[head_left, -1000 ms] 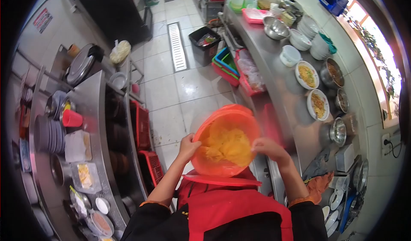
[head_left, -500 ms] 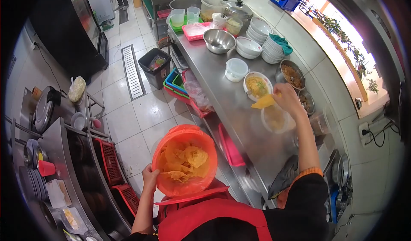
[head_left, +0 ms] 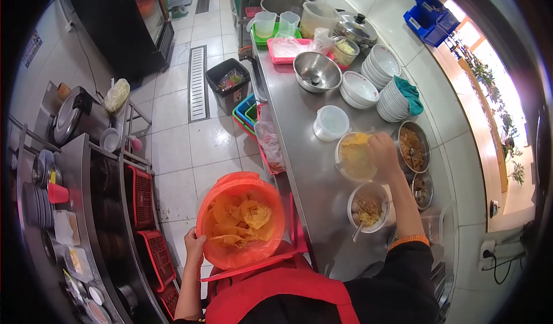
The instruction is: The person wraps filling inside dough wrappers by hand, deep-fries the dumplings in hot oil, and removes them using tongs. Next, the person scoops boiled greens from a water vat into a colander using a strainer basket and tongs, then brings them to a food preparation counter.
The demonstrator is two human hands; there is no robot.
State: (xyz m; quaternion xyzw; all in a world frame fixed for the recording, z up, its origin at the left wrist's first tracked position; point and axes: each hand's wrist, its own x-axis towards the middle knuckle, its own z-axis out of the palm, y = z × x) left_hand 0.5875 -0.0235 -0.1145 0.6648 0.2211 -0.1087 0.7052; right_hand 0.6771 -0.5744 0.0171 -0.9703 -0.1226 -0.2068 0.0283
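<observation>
1. While our left hand grips the rim of the orange tub, we see yellow chips inside it.
2. Our right hand pinches a yellow piece over the first bowl.
3. We see the second bowl near it, with noodles and a spoon.
4. Both bowls sit on the metal counter.

Interior illumination: bright, even. Window at right: overexposed. Tabletop: diffuse glare. Fisheye distortion curves edges; corners black. Right hand: slight blur.
</observation>
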